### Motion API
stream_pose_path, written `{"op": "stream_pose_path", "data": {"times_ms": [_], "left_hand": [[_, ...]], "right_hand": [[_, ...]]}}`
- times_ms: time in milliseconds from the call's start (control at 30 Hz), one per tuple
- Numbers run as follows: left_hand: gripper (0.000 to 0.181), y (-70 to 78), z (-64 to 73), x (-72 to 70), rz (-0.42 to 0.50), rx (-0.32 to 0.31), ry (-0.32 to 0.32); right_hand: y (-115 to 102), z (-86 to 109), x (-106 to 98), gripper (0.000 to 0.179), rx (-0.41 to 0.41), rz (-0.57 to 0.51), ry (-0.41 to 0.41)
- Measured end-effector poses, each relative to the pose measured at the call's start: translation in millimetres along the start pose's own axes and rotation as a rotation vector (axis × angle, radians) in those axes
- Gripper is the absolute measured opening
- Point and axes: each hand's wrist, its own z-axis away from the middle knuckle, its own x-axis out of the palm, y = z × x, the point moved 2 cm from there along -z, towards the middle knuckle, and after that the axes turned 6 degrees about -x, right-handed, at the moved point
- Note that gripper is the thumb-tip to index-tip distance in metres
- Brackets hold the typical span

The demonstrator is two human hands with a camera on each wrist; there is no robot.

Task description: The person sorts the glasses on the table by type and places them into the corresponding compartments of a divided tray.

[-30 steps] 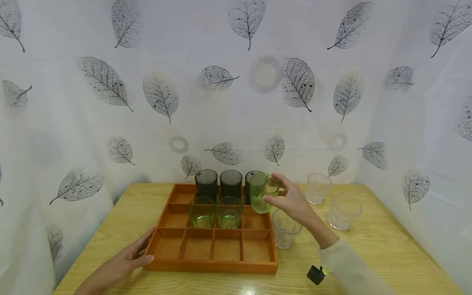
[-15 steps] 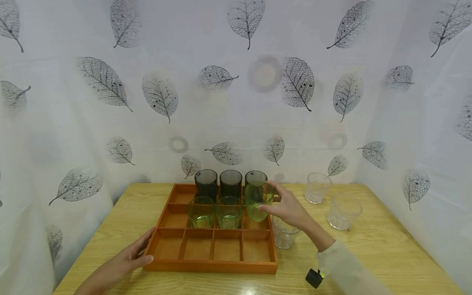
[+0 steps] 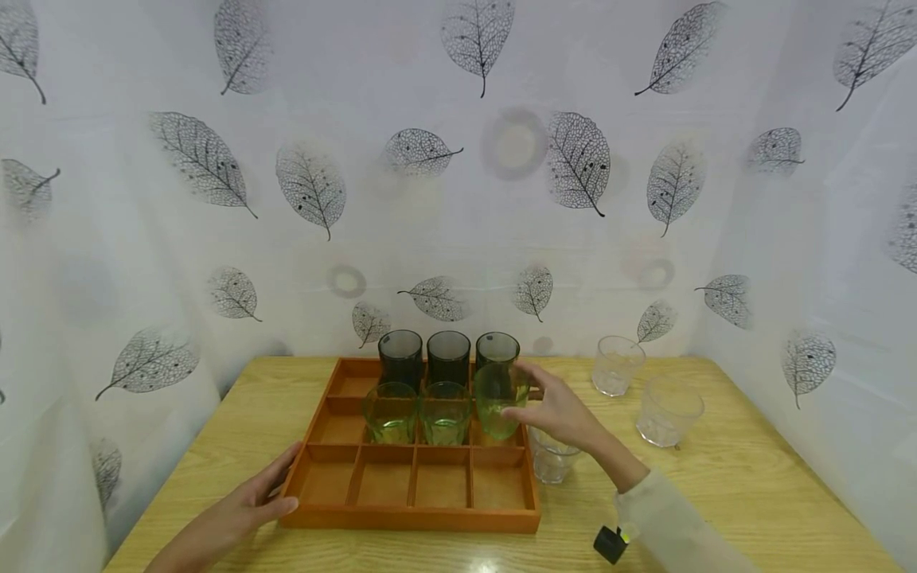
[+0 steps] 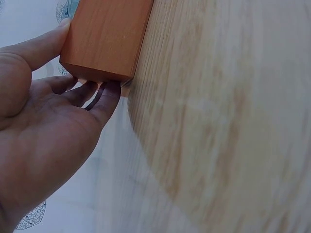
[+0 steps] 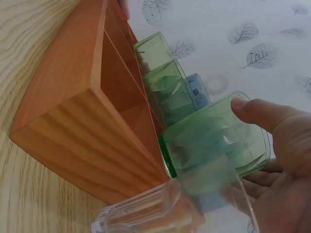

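Note:
My right hand [image 3: 569, 414] holds a green glass [image 3: 496, 410] by its side, thumb and fingers around it. The glass is at the rightmost middle-row compartment of the orange wooden divided tray [image 3: 408, 520]; in the right wrist view its base [image 5: 167, 155] meets the tray's upper edge, and how deep it sits is hidden. Two more green glasses [image 3: 390, 414] stand beside it in that row. Three dark grey glasses [image 3: 449, 358] stand in the back row. At the tray's left front corner, my left hand [image 3: 247, 505] grips the side wall [image 4: 107, 39] between thumb and fingers.
A clear glass [image 3: 553, 461] stands close against the tray's right side. Two more clear glasses [image 3: 618, 366] stand farther right on the wooden table [image 3: 752, 493]. A leaf-patterned curtain [image 3: 458, 215] encloses the table's back and sides.
The green glass in my right hand has come down and slightly left, into the middle row in front of the third grey glass. My left hand has stayed on the tray.

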Motion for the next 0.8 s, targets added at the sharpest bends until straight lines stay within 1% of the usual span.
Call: {"op": "stream_pose_path", "data": {"times_ms": [267,467,567,800], "left_hand": [[0.077,0.3,-0.2,-0.1,-0.012,-0.002,0.005],[0.078,0.3,-0.3,1.1,-0.021,0.003,0.009],[0.078,0.4,-0.5,1.3,-0.018,0.002,0.008],[0.078,0.8,-0.6,1.1,0.012,-0.016,0.004]], "right_hand": [[3.3,1.5,0.8,0.087,-0.007,0.081,0.001],[2.3,2.5,2.8,0.088,-0.027,0.107,-0.02],[-0.2,3.0,3.5,0.089,-0.033,0.14,-0.035],[-2.4,4.5,5.0,0.089,-0.006,0.228,-0.077]]}}
